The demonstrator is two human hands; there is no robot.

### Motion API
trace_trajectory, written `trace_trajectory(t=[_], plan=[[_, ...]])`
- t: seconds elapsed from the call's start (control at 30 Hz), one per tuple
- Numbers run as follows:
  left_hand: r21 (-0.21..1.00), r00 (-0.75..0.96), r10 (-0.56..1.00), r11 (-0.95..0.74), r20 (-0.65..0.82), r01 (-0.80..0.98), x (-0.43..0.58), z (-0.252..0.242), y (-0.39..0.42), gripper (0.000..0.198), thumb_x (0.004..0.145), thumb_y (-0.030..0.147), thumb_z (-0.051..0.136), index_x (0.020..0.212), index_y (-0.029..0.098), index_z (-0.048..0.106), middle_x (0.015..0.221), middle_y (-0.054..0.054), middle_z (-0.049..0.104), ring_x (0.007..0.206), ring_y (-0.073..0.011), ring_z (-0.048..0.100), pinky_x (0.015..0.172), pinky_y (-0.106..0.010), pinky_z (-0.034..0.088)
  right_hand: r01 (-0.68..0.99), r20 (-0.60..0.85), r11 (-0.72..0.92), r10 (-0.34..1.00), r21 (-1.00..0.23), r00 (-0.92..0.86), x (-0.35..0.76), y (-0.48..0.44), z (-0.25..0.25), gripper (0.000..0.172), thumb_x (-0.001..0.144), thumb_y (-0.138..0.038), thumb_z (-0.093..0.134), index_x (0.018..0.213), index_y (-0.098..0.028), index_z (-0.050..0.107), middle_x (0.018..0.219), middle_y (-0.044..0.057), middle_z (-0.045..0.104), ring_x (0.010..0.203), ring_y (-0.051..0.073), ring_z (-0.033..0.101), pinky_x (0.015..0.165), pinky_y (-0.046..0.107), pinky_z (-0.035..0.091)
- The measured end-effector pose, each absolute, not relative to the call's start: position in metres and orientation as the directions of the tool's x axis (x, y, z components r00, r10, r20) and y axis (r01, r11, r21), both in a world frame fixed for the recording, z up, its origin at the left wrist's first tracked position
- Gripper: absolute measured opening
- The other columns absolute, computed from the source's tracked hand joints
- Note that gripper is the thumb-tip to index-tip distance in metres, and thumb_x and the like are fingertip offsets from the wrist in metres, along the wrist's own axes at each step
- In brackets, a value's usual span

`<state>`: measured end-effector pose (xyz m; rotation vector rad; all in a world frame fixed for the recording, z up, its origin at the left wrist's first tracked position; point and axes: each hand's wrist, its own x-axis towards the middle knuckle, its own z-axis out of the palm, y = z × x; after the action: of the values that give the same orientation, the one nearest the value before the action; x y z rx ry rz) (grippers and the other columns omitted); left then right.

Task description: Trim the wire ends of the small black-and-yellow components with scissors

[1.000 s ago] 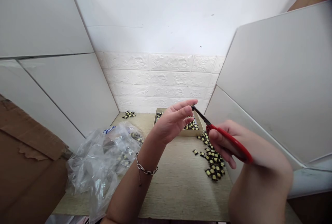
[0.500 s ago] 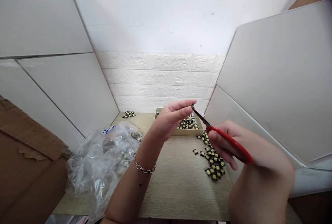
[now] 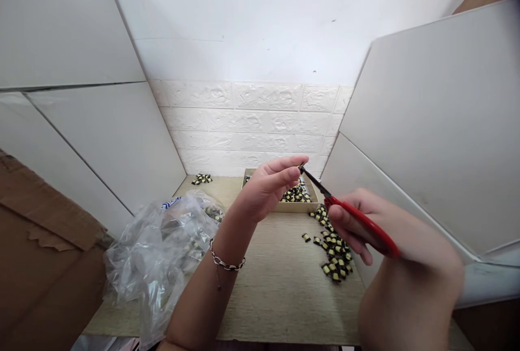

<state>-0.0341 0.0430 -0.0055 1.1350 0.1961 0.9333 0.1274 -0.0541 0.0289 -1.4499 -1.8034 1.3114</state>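
Note:
My left hand [image 3: 271,184] is raised over the table and pinches a small dark part [image 3: 301,166] between thumb and fingertips. My right hand [image 3: 377,226] grips red-handled scissors [image 3: 357,220], whose dark blades point up-left and meet the small part at my left fingertips. A shallow tan box [image 3: 294,207] with several black-and-yellow parts lies on the table just behind my left hand. A loose pile of the same parts [image 3: 333,253] lies below the scissors.
A crumpled clear plastic bag [image 3: 158,253] holding more parts sits at the left on the wooden table [image 3: 276,286]. Another small heap of parts [image 3: 202,179] lies at the back left. White panels wall in both sides; brown cardboard [image 3: 36,242] is at far left.
Almost nothing has moved. My left fingers curled slightly tighter on the small part, and my right hand with the scissors shifted a little to the right.

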Motion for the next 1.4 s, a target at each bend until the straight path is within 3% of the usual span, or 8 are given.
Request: trace_trajectory(t=[0.63,1.03,1.13,1.23,1.4], plan=[[0.862,0.635,0.710,0.080,0.304,-0.501,-0.034,-0.009,0.047,0.021,0.065,0.031,0.069,0.085,0.024,0.069,0.078,0.001,0.063,0.072,-0.0073,0.050,0.075,-0.025,0.034,0.460,-0.212,-0.033,0.915,-0.887,-0.343,0.130,-0.051,0.025,0.046,0.076,-0.049,0.051,0.045,-0.017,0.040,0.036,-0.004,0.045,0.031,0.005,0.038,0.037,0.021,0.028],[0.828,0.647,0.707,0.158,0.286,-0.539,-0.033,-0.007,0.046,0.025,0.065,0.035,0.069,0.083,0.019,0.068,0.069,0.001,0.055,0.061,-0.0051,0.046,0.070,-0.024,0.038,0.522,-0.231,-0.030,0.917,-0.852,-0.324,0.129,-0.051,0.026,0.044,0.078,-0.049,0.046,0.048,-0.019,0.037,0.039,-0.005,0.041,0.035,0.007,0.037,0.039,0.023,0.028],[0.810,0.657,0.700,0.196,0.279,-0.552,-0.033,-0.006,0.044,0.024,0.065,0.035,0.068,0.081,0.017,0.067,0.067,0.001,0.053,0.061,-0.0052,0.047,0.068,-0.024,0.039,0.608,-0.194,0.020,0.939,-0.794,-0.284,0.128,-0.052,0.026,0.043,0.076,-0.050,0.048,0.051,-0.019,0.033,0.042,-0.006,0.035,0.039,0.007,0.033,0.040,0.023,0.025],[0.788,0.669,0.696,0.247,0.261,-0.564,-0.033,-0.005,0.042,0.024,0.067,0.036,0.066,0.081,0.017,0.066,0.066,0.001,0.051,0.063,-0.0064,0.048,0.069,-0.024,0.039,0.728,-0.057,0.102,0.980,-0.678,-0.190,0.123,-0.054,0.027,0.045,0.073,-0.050,0.054,0.053,-0.019,0.028,0.048,-0.006,0.028,0.045,0.007,0.025,0.041,0.022,0.020],[0.767,0.678,0.685,0.274,0.267,-0.580,-0.035,-0.004,0.041,0.023,0.069,0.034,0.064,0.086,0.018,0.065,0.070,0.002,0.052,0.064,-0.0057,0.048,0.069,-0.024,0.040,0.869,0.117,0.160,0.986,-0.468,-0.118,0.114,-0.055,0.026,0.045,0.073,-0.053,0.051,0.053,-0.018,0.031,0.047,-0.004,0.033,0.044,0.007,0.028,0.041,0.022,0.021]])
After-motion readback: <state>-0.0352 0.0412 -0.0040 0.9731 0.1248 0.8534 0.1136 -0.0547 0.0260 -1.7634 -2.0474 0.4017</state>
